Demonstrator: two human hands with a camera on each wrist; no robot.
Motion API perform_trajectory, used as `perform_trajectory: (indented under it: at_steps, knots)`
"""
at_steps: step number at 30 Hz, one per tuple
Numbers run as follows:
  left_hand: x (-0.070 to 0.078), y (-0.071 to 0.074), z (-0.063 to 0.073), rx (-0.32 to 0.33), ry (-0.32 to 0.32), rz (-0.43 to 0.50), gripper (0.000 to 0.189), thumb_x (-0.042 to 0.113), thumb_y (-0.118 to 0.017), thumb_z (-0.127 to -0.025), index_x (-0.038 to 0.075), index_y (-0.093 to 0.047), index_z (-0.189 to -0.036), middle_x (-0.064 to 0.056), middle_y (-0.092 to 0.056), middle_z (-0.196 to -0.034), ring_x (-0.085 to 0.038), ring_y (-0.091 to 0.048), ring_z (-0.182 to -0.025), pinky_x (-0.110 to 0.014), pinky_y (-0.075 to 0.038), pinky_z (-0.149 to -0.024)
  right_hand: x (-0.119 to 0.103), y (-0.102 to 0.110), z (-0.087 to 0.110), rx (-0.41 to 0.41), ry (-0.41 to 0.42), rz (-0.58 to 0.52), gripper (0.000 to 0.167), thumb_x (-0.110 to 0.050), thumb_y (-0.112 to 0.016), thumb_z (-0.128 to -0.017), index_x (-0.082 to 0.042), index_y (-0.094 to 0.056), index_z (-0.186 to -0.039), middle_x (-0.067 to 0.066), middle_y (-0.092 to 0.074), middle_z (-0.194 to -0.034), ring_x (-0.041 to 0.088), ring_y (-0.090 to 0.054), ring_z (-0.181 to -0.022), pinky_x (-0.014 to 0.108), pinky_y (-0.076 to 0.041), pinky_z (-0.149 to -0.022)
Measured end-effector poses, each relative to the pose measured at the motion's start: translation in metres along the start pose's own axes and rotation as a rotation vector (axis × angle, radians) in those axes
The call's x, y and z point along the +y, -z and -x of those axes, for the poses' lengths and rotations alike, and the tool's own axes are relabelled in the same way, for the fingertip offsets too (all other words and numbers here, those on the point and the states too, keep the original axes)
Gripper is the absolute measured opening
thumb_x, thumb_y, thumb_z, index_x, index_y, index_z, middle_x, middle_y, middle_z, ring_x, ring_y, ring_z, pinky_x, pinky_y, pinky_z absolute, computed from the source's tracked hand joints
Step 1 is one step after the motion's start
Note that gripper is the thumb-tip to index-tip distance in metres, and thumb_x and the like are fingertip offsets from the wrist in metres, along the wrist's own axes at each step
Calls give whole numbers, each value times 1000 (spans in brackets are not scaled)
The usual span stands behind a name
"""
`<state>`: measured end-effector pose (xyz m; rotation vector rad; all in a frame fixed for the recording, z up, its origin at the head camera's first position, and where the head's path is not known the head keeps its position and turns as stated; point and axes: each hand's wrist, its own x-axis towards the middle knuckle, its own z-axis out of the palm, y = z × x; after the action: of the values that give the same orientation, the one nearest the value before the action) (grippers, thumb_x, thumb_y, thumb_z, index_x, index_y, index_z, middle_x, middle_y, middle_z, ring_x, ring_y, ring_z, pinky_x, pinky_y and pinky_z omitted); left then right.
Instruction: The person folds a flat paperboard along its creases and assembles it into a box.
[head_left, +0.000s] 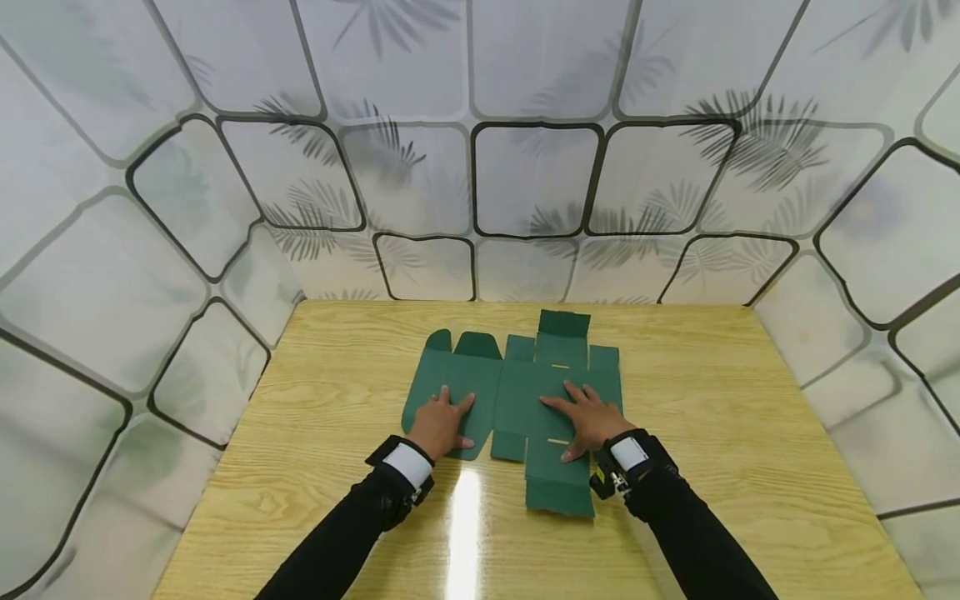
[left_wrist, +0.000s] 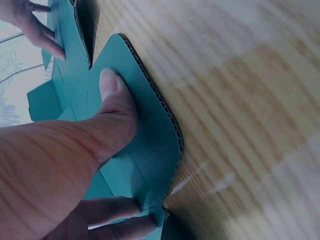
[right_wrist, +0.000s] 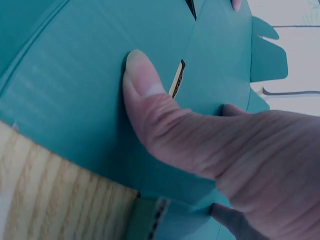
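Note:
Spread out on the table lies a green unfolded cardboard box (head_left: 517, 398), with flaps, crease lines and small slots. My left hand (head_left: 438, 423) rests on its left panel with fingers spread. In the left wrist view the thumb (left_wrist: 117, 107) presses near the corrugated edge of the cardboard (left_wrist: 150, 135). On the right-hand part rests my right hand (head_left: 592, 418), fingers splayed over the middle panel. Its thumb (right_wrist: 150, 95) lies beside a narrow slot (right_wrist: 177, 78) in the right wrist view. The flaps (head_left: 564, 323) at the far side stand partly raised.
The wooden table (head_left: 345, 367) extends around the cardboard on every side. Behind and beside it hangs a pale curtain (head_left: 536, 179) with dark outlines and leaf prints. A bright light reflection (head_left: 465, 533) crosses the tabletop near the front.

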<state>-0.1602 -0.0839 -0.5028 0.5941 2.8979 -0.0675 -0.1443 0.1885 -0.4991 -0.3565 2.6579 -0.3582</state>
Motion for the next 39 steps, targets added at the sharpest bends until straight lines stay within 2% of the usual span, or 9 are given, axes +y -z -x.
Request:
perform_trajectory:
  at_steps: [10, 21, 26, 30, 33, 36, 39]
  knots:
    - [6, 0, 5, -7, 16, -34, 83, 60, -66, -67, 25, -44, -139, -25, -47, -133, -37, -60, -103, -44, -53, -78, 6, 0, -3, 13, -4, 43, 97, -36, -83, -62, -27, -32, -144, 17, -16, -153, 47, -20, -135, 69, -31, -92]
    - [14, 0, 13, 26, 11, -54, 83, 63, -65, -64, 22, -49, -135, -28, -53, -125, -35, -64, -92, -38, -55, -68, 9, 6, 0, 34, -6, 27, 92, -31, -82, -65, -23, -35, -143, 20, -19, -151, 48, -21, -134, 68, -33, -91]
    - [12, 0, 9, -14, -8, -30, 80, 60, -67, -66, 21, -50, -134, -26, -57, -121, -35, -64, -92, -39, -55, -68, 10, 6, 0, 39, -6, 28, 91, -30, -82, -65, -23, -35, -143, 20, -20, -151, 48, -22, -134, 66, -36, -89]
    - [5, 6, 2, -53, -44, 18, 65, 47, -72, -70, 19, -58, -127, -16, -66, -109, -31, -65, -90, -39, -55, -66, 12, 4, -1, 44, 1, 27, 91, -29, -82, -65, -22, -36, -143, 21, -20, -150, 48, -23, -133, 65, -38, -88]
    - [-2, 12, -5, -63, -103, 41, 53, 38, -76, -70, 15, -66, -116, -10, -68, -100, -27, -65, -87, -37, -55, -66, 12, 3, -1, 47, 4, 25, 90, -29, -83, -65, -21, -37, -142, 21, -20, -150, 48, -23, -133, 64, -39, -88]
    - [-11, 20, -10, -96, -164, 99, 45, 32, -78, -71, 12, -69, -111, -9, -69, -103, -26, -64, -94, -38, -54, -75, 12, 3, -2, 46, 0, 27, 90, -30, -82, -65, -21, -36, -142, 21, -20, -150, 48, -23, -133, 64, -39, -88]
    - [-22, 29, -13, -159, -208, 191, 43, 26, -76, -75, 8, -67, -113, -9, -67, -112, -28, -61, -105, -40, -50, -87, 12, 4, -3, 42, -7, 39, 90, -31, -82, -65, -22, -36, -143, 21, -20, -150, 48, -24, -133, 63, -39, -88]
